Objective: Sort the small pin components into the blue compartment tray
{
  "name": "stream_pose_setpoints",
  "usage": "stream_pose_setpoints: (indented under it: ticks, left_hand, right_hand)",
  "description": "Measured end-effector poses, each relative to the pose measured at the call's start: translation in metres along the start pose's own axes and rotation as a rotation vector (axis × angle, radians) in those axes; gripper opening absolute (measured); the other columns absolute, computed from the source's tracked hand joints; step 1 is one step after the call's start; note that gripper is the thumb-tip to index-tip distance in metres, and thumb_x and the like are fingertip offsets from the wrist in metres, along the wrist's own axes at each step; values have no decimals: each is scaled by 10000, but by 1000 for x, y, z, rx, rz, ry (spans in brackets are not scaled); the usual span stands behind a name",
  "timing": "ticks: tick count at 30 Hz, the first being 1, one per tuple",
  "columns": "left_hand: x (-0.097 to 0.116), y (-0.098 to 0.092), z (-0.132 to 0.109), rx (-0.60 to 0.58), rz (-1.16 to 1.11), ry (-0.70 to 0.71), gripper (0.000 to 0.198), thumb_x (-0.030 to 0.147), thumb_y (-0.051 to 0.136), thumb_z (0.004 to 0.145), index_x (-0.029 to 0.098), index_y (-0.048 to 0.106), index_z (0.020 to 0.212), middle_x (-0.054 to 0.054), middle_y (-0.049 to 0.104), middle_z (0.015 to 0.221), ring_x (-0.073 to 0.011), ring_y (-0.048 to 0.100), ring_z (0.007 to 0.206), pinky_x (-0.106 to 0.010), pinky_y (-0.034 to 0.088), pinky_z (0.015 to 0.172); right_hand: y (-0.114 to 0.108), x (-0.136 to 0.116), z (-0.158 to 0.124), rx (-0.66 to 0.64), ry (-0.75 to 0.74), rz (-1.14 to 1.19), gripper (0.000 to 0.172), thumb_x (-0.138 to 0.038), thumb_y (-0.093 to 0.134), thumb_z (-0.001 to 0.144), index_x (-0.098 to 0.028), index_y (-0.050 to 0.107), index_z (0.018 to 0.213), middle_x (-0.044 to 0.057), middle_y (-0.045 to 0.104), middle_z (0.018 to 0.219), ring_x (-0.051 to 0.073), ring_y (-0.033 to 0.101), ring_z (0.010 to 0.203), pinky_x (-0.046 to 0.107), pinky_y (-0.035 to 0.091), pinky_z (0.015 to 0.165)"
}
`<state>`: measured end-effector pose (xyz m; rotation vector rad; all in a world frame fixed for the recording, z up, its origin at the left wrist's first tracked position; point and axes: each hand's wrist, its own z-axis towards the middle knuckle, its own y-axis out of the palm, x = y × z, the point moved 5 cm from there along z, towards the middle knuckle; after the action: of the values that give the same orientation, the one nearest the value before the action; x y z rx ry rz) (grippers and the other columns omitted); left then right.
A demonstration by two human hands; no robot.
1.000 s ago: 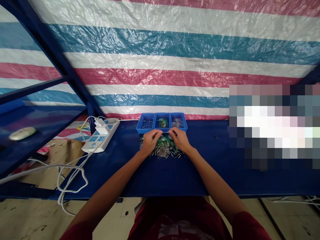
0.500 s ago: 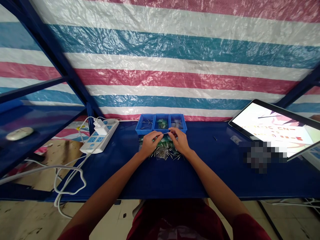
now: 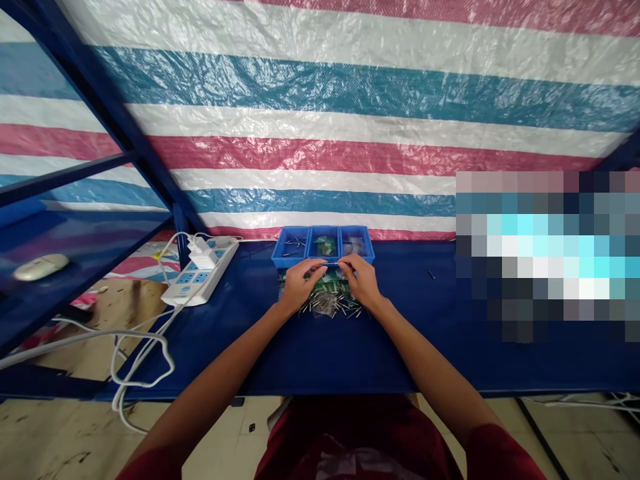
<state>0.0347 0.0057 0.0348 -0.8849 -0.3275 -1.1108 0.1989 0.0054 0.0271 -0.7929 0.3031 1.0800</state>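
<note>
Between the fingertips of my left hand point(image 3: 300, 283) and my right hand point(image 3: 363, 280) a thin rod-like piece point(image 3: 331, 264) is stretched, roughly level. Both hands pinch it, one at each end; its exact kind is too small to make out. Just below lies a pile of thin metal pieces point(image 3: 345, 305), mixed with clear plastic and green pieces, partly hidden by the hands. Right behind the fingers stand three joined blue bins point(image 3: 323, 231). The left bin holds a few thin dark pieces point(image 3: 295, 247), the middle one green pieces point(image 3: 326, 245), the right one clear plastic pieces point(image 3: 354, 245).
A white power strip point(image 3: 193, 283) with plugged-in chargers and loose white cables point(image 3: 160, 340) lies at the table's left. One small dark piece point(image 3: 431, 274) rests on the blue table point(image 3: 325, 363) to the right. A mouse point(image 3: 41, 267) sits on the left shelf. Pixelation covers the right side.
My hands stay almost in place. The thin piece between them has gone from slightly tilted to nearly level, and the fingertips have shifted a little. Pixelation now covers the screen at right.
</note>
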Motion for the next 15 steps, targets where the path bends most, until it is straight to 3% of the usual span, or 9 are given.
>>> stream_pose_setpoints:
  ticks: [10,15]
  left_hand:
    - [4,3,-1,-33,10,86,224,335,525,921,166,655,853,-36,667,773,-139,595,675,-245,467,630]
    - [5,3,0,-64,10,72,259,331,497,935,159,639,805,-38,646,752,-139,577,659,-251,446,632]
  right_hand:
    - [-1,-3,1,-23,-4,-22,387,-383,352,994,-191,587,754,31,592,697,152,569,672,269,432,666]
    - [-2,-3,0,2,31,36,278,-400,438,959,-196,619,1011,51,647,849,158,601,714,275,480,673]
